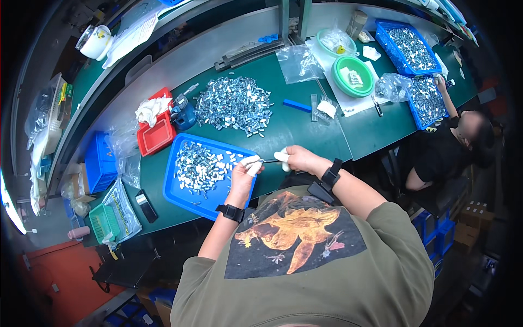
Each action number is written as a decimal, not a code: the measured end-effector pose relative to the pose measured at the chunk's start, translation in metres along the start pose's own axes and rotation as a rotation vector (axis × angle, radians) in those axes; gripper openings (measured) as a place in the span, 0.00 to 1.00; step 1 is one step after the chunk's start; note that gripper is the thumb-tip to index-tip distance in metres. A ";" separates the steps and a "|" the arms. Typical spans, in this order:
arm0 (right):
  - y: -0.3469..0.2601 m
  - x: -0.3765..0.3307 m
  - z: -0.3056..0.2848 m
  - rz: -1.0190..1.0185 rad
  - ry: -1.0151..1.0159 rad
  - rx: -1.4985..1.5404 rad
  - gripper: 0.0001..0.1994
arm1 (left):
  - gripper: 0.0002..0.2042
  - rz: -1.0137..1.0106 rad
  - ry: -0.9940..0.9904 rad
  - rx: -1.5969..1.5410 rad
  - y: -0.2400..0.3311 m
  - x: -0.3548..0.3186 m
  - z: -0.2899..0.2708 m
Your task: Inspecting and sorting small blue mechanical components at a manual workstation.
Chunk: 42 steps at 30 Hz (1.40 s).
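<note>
My left hand (245,170) and my right hand (299,158) meet over the right edge of a shallow blue tray (215,206). White coverings sit on several of my fingertips. Between the two closed hands runs a thin dark piece (269,161), gripped at either end; its exact kind is too small to make out. Inside the tray lie many small white and silvery cylinders (199,169), heaped mostly toward its left side. Just beyond, a big loose pile of small metallic cylinders (234,103) covers part of the green table (272,131).
Left of the pile stand a dark blue bottle (183,114) and red trays (151,139). A phone (146,206) lies near the front edge. Rightward are a blue bar (297,105), a green bowl (368,87) and blue baskets (400,68) of parts. A co-worker (447,147) sits far right.
</note>
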State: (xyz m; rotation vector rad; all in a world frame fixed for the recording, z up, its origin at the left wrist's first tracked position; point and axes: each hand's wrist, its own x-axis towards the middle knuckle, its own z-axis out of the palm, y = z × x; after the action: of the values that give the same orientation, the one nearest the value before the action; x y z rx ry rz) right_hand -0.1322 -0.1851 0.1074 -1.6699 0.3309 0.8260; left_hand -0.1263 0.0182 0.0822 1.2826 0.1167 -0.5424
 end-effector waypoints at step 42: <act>-0.009 0.009 0.022 -0.132 0.016 0.011 0.14 | 0.09 -0.002 0.017 -0.079 -0.001 0.003 -0.009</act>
State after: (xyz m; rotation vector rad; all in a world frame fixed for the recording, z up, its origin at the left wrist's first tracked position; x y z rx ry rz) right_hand -0.1281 -0.1606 0.1067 -1.6696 0.2328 0.7118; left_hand -0.1224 0.0258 0.0774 1.2101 0.1521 -0.5235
